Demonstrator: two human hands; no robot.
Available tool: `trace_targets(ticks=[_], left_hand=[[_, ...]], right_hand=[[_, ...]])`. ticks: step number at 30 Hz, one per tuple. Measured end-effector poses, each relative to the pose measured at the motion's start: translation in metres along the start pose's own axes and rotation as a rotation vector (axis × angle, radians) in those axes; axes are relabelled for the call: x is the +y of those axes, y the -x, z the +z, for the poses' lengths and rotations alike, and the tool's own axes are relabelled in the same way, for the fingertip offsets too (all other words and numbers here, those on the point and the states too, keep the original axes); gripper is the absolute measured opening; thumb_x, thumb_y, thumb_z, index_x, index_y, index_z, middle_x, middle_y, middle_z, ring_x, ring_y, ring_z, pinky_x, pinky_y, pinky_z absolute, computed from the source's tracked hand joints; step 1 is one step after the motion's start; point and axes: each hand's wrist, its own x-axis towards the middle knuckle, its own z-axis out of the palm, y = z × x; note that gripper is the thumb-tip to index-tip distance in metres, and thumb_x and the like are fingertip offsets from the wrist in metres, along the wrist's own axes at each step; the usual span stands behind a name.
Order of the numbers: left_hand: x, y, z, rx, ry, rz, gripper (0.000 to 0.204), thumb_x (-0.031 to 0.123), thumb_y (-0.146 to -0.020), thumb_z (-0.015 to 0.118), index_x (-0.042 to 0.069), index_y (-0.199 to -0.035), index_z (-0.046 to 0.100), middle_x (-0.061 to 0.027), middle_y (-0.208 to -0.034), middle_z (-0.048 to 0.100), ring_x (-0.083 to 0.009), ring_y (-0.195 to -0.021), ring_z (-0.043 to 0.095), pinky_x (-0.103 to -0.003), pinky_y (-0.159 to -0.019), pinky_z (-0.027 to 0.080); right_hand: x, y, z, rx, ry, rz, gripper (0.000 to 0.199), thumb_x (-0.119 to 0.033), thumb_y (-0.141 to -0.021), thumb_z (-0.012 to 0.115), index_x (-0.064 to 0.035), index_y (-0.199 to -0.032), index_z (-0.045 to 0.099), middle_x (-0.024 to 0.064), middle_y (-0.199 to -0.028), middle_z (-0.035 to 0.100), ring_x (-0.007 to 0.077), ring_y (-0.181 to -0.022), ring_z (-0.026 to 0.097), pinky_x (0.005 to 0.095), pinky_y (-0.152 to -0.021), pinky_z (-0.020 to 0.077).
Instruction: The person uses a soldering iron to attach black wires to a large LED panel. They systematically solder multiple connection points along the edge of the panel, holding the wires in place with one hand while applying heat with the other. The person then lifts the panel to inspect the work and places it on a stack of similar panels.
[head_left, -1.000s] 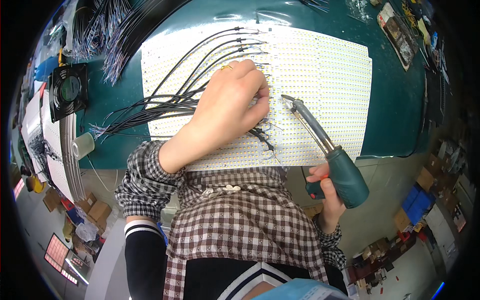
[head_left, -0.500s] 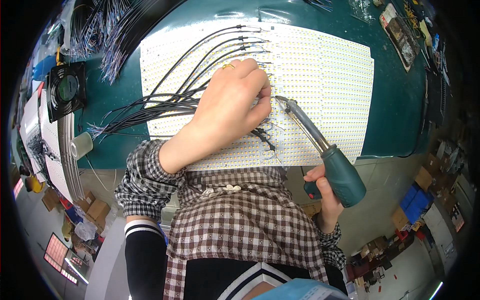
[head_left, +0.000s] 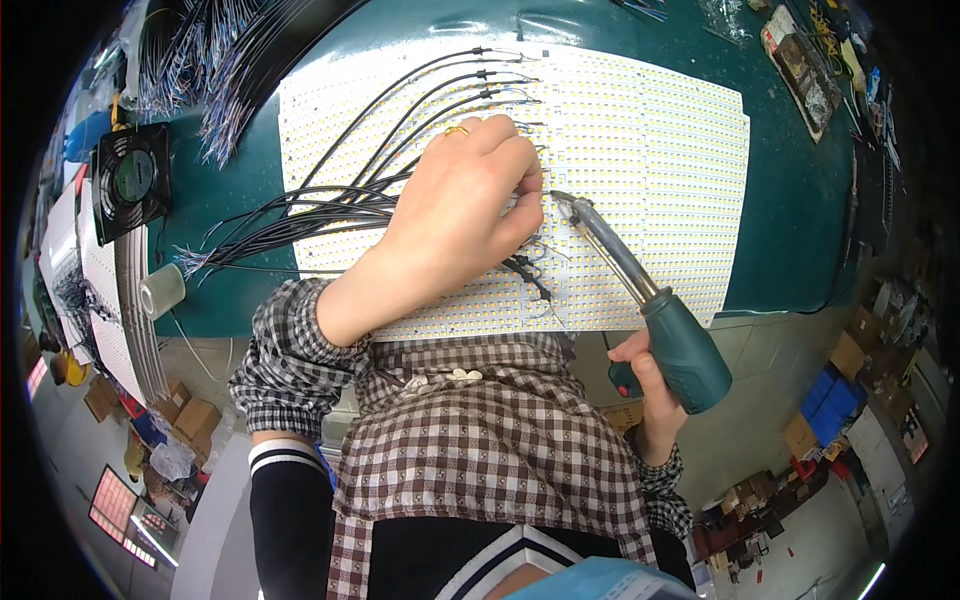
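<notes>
A white LED board (head_left: 690, 180) with rows of small yellow chips lies across the table. Black cables (head_left: 300, 222) run over its left half, several with thin bare-ended leads (head_left: 525, 80) reaching its middle strip. My left hand (head_left: 465, 190) bends over the board, thumb and fingers pinched on one cable's end, which they mostly hide. In my right hand (head_left: 655, 385) is a soldering iron (head_left: 688, 350) with a green pistol-shaped handle. Its dark tip (head_left: 560, 196) points at the middle strip, just right of my left fingertips.
At the far left hang bundles of wires (head_left: 230, 90). Below them stand a black fan (head_left: 132, 182), a white spool (head_left: 162, 291) and a stack of white boards (head_left: 125, 310). A solder-stained block (head_left: 800, 75) lies at the back right of the green table (head_left: 790, 220).
Almost nothing differs. Both hands keep their places, and the iron's tip has shifted only very slightly.
</notes>
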Motion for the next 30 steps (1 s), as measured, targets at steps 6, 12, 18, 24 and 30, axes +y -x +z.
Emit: trace_targets(ticks=[6,12,18,24,30], left_hand=[[0.001,0.0,0.0,0.004,-0.001,0.007,0.01,0.002,-0.067,0.062,0.003,-0.072,0.053,-0.0087,-0.074,0.052,-0.0266,-0.07,0.052,-0.036,-0.062,0.042],[0.0,0.0,0.0,0.004,-0.014,0.01,0.01,0.002,-0.067,0.062,0.004,-0.072,0.053,-0.0087,-0.075,0.052,-0.0271,-0.071,0.052,-0.036,-0.061,0.041],[0.0,0.0,-0.001,-0.008,-0.021,0.012,0.01,0.003,-0.068,0.062,0.004,-0.073,0.053,-0.0086,-0.075,0.052,-0.0274,-0.071,0.052,-0.036,-0.062,0.041],[0.01,0.015,-0.009,0.122,-0.141,0.12,0.013,0.006,-0.071,0.066,0.006,-0.077,0.054,-0.0073,-0.076,0.052,-0.0259,-0.072,0.053,-0.036,-0.061,0.042],[0.017,0.054,-0.007,-0.004,-0.277,0.101,0.019,0.013,-0.072,0.07,0.007,-0.083,0.055,-0.0038,-0.074,0.05,-0.0217,-0.068,0.053,-0.033,-0.055,0.041]], right_hand=[[-0.003,-0.002,0.002,-0.005,-0.04,-0.057,0.013,-0.001,-0.077,0.065,0.0034,-0.088,0.061,0.0115,-0.078,0.064,0.0098,-0.058,0.055,0.0224,-0.051,0.0435],[-0.012,-0.001,0.007,0.022,-0.132,0.032,0.009,-0.004,-0.08,0.062,0.0017,-0.087,0.061,0.012,-0.085,0.062,0.0094,-0.061,0.054,0.0202,-0.048,0.0411],[-0.011,-0.001,0.006,0.008,-0.137,0.022,0.01,-0.002,-0.08,0.06,0.0021,-0.089,0.06,0.0126,-0.086,0.062,0.0117,-0.067,0.057,0.0219,-0.054,0.0452],[-0.007,0.004,0.003,0.033,-0.177,0.014,0.015,-0.003,-0.082,0.06,0.005,-0.094,0.058,0.0137,-0.088,0.061,0.0208,-0.081,0.062,0.0314,-0.071,0.052],[-0.003,-0.001,0.001,0.058,-0.097,-0.064,0.044,-0.021,-0.087,0.056,0.0121,-0.114,0.047,0.0154,-0.085,0.058,0.0205,-0.071,0.06,0.0306,-0.064,0.054]])
